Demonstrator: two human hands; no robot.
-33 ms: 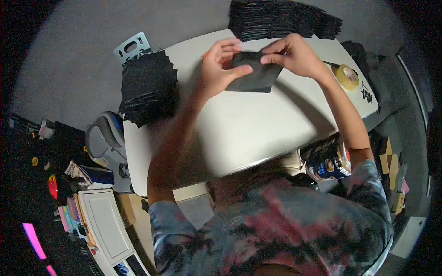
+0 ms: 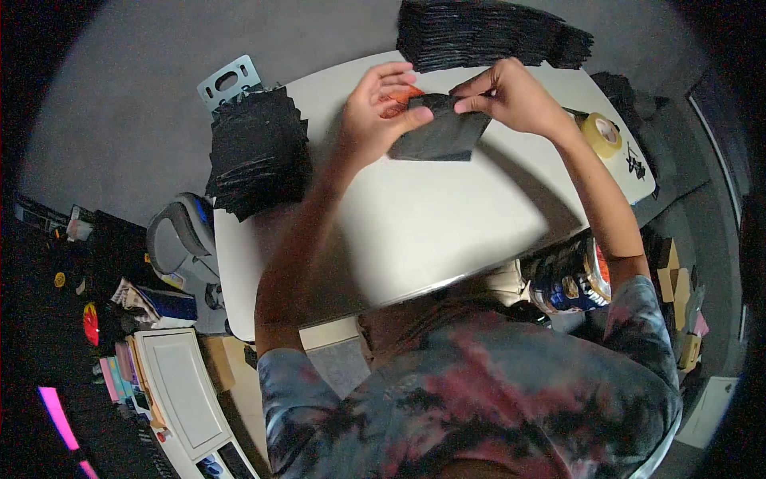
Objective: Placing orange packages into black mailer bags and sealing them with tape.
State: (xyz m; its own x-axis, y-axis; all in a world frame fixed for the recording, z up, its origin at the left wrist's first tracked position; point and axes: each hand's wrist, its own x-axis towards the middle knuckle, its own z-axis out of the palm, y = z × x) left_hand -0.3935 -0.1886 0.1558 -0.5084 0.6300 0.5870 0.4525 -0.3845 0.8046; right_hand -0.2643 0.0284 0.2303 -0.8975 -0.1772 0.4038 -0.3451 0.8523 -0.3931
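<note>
A flat black pouch or sheet (image 2: pixel 443 136) hangs above the far part of the white table, its lower edge toward me. My right hand (image 2: pixel 515 100) pinches its upper right corner between thumb and fingers. Beside its left edge, my left hand (image 2: pixel 379 116) has its fingers stretched and apart, the thumb reaching over the pouch's upper left part; whether the thumb presses on it I cannot tell. An orange thing (image 2: pixel 403 101) shows between the left fingers and the pouch, mostly hidden, its kind unclear.
A pile of black pieces (image 2: pixel 259 152) covers the table's (image 2: pixel 431 231) left end, with a light-blue plate with cutouts (image 2: pixel 229 82) behind it. Another long black stack (image 2: pixel 487 36) lies beyond the far edge. A tape roll (image 2: pixel 602 136) and small black bits (image 2: pixel 635 164) sit at right.
My left hand has shifted slightly left and up, and more of the orange thing shows. The pouch has tilted a little. My right hand keeps its pinch.
</note>
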